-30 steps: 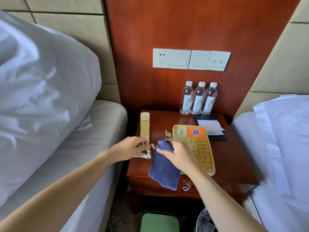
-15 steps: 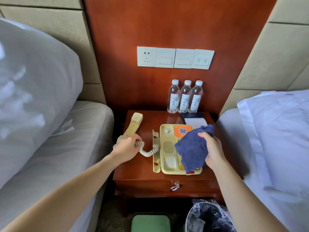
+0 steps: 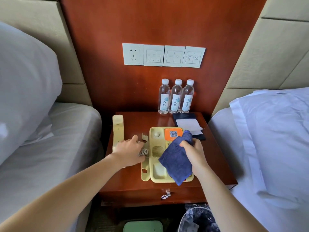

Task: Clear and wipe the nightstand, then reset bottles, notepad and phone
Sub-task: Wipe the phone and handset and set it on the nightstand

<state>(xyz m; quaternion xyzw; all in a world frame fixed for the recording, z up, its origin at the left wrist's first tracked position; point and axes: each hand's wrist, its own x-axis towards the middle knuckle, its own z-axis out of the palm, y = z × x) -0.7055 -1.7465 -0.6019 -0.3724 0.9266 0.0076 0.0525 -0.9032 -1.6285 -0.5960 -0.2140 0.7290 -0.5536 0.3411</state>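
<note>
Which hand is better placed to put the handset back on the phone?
Left, probably. The left hand is at the handset and its coiled cord; the right hand grips the blue cloth over the phone base.

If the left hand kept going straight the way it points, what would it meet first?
Most likely the phone: the left hand points right and slightly away, its fingers at the cord beside the phone's left edge. Depth is unclear from this one view.
</note>
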